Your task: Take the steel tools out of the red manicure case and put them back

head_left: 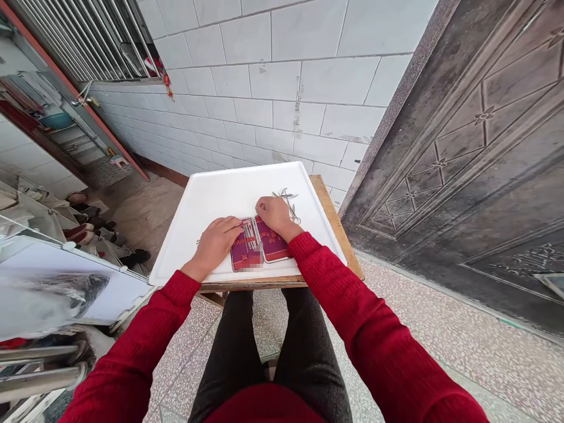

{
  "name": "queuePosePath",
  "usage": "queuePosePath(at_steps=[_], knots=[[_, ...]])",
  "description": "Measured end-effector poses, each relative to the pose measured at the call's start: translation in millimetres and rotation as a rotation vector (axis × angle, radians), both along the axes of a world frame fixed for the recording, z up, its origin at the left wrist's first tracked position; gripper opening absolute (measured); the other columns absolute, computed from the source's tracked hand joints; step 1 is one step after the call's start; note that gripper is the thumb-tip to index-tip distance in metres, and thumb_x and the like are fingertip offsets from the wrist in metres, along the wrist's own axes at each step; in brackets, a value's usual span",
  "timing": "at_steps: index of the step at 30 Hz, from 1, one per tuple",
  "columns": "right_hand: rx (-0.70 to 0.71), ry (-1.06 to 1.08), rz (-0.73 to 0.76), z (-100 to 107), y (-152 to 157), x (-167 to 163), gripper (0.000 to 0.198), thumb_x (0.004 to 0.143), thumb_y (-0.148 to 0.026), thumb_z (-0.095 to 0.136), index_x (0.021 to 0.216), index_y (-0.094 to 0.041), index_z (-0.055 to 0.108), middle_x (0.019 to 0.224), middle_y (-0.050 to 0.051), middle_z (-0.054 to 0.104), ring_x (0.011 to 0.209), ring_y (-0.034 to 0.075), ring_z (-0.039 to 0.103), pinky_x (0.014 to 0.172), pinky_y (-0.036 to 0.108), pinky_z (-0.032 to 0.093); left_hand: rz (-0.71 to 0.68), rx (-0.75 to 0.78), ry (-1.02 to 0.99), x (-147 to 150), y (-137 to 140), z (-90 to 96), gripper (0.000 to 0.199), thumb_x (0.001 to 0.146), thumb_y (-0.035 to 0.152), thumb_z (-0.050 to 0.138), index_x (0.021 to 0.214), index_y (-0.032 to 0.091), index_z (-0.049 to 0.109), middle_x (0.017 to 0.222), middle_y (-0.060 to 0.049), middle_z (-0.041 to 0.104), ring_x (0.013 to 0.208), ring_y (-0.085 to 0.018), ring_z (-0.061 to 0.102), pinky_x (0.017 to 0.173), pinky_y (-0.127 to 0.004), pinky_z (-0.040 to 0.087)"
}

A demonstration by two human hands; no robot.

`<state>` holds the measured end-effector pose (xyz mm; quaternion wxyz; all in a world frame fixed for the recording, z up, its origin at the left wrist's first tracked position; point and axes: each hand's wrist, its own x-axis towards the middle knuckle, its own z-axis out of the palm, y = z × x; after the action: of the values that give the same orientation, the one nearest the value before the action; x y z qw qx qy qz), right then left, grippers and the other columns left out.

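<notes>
An open manicure case [245,258], maroon and purple inside, lies on a white board [207,197]. Slim metal tools [250,235] sit under orange loops in its left half. At that half's upper left edge, my left hand [215,241] grips the case, fingers close together. My right hand [275,214] is closed above the right half, its curled fingers near the top edge. Whatever it may hold is hidden. Several loose metal tools, with small scissors [291,205] among them, lie just beyond and right of my right hand.
Beneath the board, a wooden table [337,229] shows along the right and front edges. A tiled wall [286,88] stands behind it, and a dark patterned metal door [462,147] is on the right. To the left is a shelf with shoes [86,232].
</notes>
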<state>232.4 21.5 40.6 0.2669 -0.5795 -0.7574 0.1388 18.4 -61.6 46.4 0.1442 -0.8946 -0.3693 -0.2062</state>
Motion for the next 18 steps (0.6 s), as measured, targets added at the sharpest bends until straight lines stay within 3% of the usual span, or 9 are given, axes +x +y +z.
queuePosePath(at_steps=[5, 9, 15, 18], knots=[[-0.028, -0.029, 0.029, 1.7, 3.6, -0.7, 0.023, 0.094, -0.017, 0.053, 0.094, -0.019, 0.075, 0.094, 0.004, 0.077, 0.079, 0.018, 0.062, 0.064, 0.029, 0.032, -0.137, -0.036, 0.254, -0.9, 19.8, 9.8, 0.026, 0.102, 0.015, 0.053, 0.118, 0.020, 0.072, 0.137, -0.011, 0.068, 0.134, -0.026, 0.058, 0.108, -0.047, 0.050], [-0.022, -0.049, 0.048, 1.9, 4.6, 0.2, 0.023, 0.095, -0.017, 0.051, 0.095, -0.018, 0.075, 0.097, 0.005, 0.077, 0.080, 0.018, 0.062, 0.065, 0.030, 0.032, -0.207, -0.022, 0.407, -0.4, 35.8, 11.9, 0.026, 0.101, 0.013, 0.055, 0.120, 0.020, 0.071, 0.141, -0.011, 0.066, 0.138, -0.027, 0.055, 0.111, -0.046, 0.047], [-0.011, -0.060, 0.071, 1.0, 4.2, -0.4, 0.024, 0.094, -0.014, 0.050, 0.095, -0.018, 0.074, 0.100, 0.006, 0.077, 0.082, 0.018, 0.062, 0.064, 0.030, 0.032, -0.325, 0.002, 0.496, -7.1, 58.2, 1.5, 0.032, 0.099, 0.008, 0.054, 0.125, 0.019, 0.068, 0.139, -0.012, 0.068, 0.140, -0.024, 0.054, 0.118, -0.044, 0.041], [-0.016, -0.067, 0.074, 1.9, 4.5, 0.1, 0.025, 0.094, -0.014, 0.050, 0.096, -0.017, 0.075, 0.102, 0.007, 0.077, 0.084, 0.019, 0.063, 0.066, 0.030, 0.033, -0.349, -0.057, 0.528, -7.8, 62.0, 6.8, 0.039, 0.097, 0.005, 0.051, 0.130, 0.021, 0.066, 0.141, -0.012, 0.067, 0.142, -0.023, 0.054, 0.121, -0.043, 0.039]])
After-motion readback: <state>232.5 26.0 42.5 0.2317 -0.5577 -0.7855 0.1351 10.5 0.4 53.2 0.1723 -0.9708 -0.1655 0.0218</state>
